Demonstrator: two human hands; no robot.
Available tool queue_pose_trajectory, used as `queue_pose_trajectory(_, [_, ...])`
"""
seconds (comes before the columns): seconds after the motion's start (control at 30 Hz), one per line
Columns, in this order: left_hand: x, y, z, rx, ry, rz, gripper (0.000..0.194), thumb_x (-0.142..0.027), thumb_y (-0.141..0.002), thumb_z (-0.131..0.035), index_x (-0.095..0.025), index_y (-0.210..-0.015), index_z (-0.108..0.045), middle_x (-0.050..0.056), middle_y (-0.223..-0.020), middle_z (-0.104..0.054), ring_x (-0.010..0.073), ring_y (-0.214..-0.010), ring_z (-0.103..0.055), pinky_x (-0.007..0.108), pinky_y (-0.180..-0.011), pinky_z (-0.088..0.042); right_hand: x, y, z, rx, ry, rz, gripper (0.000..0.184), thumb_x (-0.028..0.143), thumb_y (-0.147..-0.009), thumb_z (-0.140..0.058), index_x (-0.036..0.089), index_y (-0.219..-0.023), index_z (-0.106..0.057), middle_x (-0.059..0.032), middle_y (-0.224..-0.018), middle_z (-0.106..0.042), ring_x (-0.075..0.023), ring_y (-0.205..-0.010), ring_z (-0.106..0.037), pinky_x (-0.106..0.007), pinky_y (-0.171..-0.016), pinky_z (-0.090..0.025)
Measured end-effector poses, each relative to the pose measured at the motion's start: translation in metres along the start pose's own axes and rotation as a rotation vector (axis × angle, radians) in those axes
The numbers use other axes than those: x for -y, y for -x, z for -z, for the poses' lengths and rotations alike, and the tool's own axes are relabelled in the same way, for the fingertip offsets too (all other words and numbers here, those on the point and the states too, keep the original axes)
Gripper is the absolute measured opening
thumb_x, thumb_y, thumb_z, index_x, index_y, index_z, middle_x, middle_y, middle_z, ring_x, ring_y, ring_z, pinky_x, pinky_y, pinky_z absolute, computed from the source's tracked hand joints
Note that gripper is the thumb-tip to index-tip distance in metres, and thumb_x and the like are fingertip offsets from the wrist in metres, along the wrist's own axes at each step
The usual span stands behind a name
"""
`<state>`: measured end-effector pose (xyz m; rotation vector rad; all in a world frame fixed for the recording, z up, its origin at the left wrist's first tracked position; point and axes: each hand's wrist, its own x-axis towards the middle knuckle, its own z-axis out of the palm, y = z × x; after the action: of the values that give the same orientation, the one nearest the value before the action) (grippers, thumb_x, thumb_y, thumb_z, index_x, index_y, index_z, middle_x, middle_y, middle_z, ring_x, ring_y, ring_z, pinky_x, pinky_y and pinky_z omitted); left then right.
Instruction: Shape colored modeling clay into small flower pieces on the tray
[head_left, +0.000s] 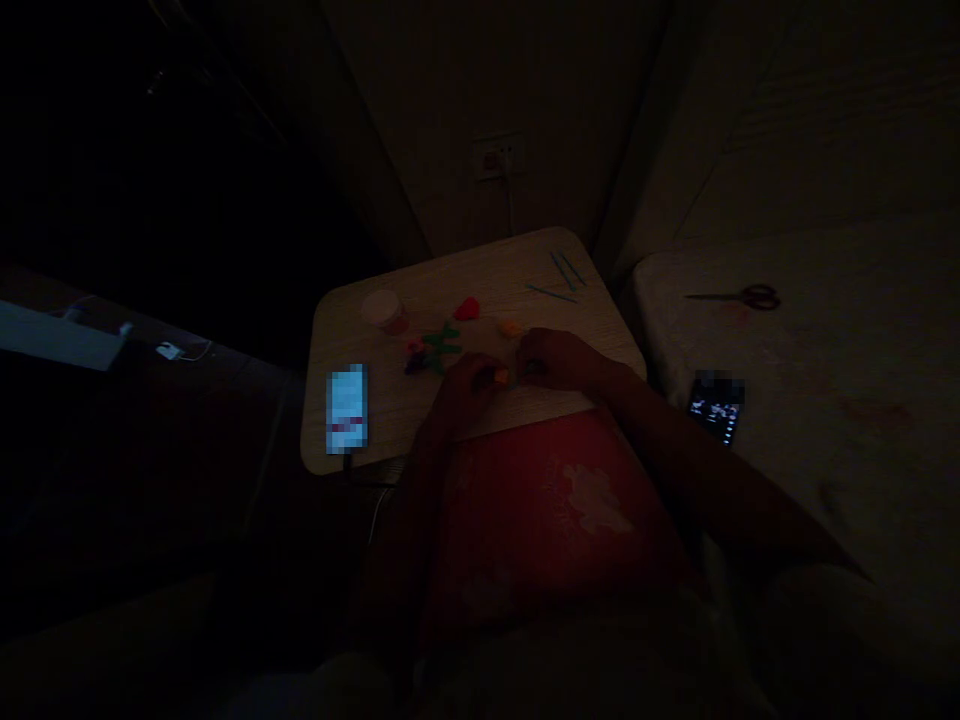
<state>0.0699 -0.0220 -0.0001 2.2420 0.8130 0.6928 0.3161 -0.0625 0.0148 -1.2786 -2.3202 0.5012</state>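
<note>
The scene is very dark. My left hand (pixel 466 388) is closed near the front of a small wooden table (pixel 465 270), with a small orange piece (pixel 501 376), seemingly modelling clay, between its fingertips. Close by on the right, my right hand (pixel 559 360) is curled with its fingers together; whatever it may hold is hidden. Just beyond the hands lie an orange-yellow lump (pixel 510 327) and a bright red lump (pixel 468 308). Green strips (pixel 442 340) are left of them, beside small pink-red (pixel 415 346) and dark blue-purple pieces (pixel 415 363).
A pale-lidded tub (pixel 384 308) and a lit phone (pixel 346 410) are on the table's left. Several thin blue sticks (pixel 552 293) lie far right. Scissors (pixel 754 296) and another phone (pixel 716 410) rest on the surface at right. Red fabric (pixel 525 520) covers my lap.
</note>
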Motion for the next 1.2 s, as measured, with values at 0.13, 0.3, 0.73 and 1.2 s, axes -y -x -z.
queue_pose_trajectory(0.13, [0.001,0.001,0.001,0.000,0.013,0.027,0.021,-0.029,-0.093,-0.072,-0.019,-0.110,-0.073,0.007,-0.109,-0.075,0.0229,-0.102,-0.069,0.038,-0.094,-0.056,0.001,-0.008,-0.004,-0.016,0.019,0.031,0.010,0.024,-0.086,-0.075,0.020,-0.094,-0.079,-0.0109,-0.103,-0.075,-0.0275,-0.102,-0.066,-0.035,-0.086,-0.045])
queue_pose_trajectory(0.3, [0.004,-0.001,0.002,0.008,0.056,0.016,0.021,-0.028,-0.092,-0.073,-0.019,-0.111,-0.074,0.007,-0.107,-0.076,0.0227,-0.101,-0.070,0.038,-0.094,-0.057,-0.001,-0.017,-0.007,-0.054,0.093,0.038,0.007,0.024,-0.086,-0.075,0.019,-0.089,-0.079,-0.0116,-0.098,-0.074,-0.0278,-0.098,-0.065,-0.036,-0.085,-0.043])
queue_pose_trajectory(0.73, [0.000,0.002,-0.002,-0.025,0.103,-0.029,0.014,-0.024,-0.094,-0.069,-0.019,-0.107,-0.072,0.010,-0.114,-0.077,0.0246,-0.109,-0.071,0.043,-0.100,-0.056,-0.012,-0.008,-0.012,-0.116,-0.138,0.125,0.008,0.027,-0.088,-0.074,0.020,-0.088,-0.075,-0.0093,-0.093,-0.073,-0.0264,-0.097,-0.063,-0.038,-0.089,-0.046])
queue_pose_trajectory(1.2, [-0.004,0.016,-0.001,-0.035,-0.027,-0.169,0.034,-0.013,-0.096,-0.061,-0.023,-0.124,-0.075,0.009,-0.129,-0.077,0.0231,-0.121,-0.072,0.047,-0.108,-0.058,-0.012,-0.009,-0.014,-0.190,-0.232,0.117,0.012,0.032,-0.089,-0.076,0.022,-0.084,-0.077,-0.0077,-0.091,-0.074,-0.0265,-0.098,-0.064,-0.039,-0.089,-0.047])
